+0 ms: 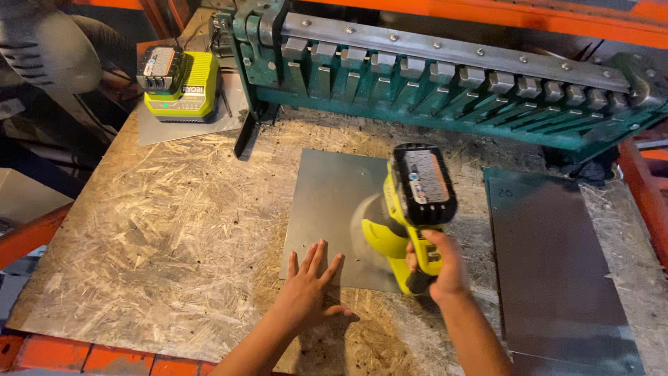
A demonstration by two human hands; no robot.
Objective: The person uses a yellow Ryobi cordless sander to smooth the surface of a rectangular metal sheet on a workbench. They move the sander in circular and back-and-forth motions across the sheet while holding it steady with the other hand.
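Yellow sander (403,230) in right hand's (440,268) closed fingers, left hand (309,282) flat, fingers spread, on metal sheet (327,209).

I see only my two forearms and hands, coming into view from about six o'clock. Both arms are bare as far as the frame shows, with no sleeve or cuff. My bare, ungloved left hand (308,289) has no ring, watch or band that I can make out. My bare, ungloved right hand (443,268) looks equally plain at the wrist.
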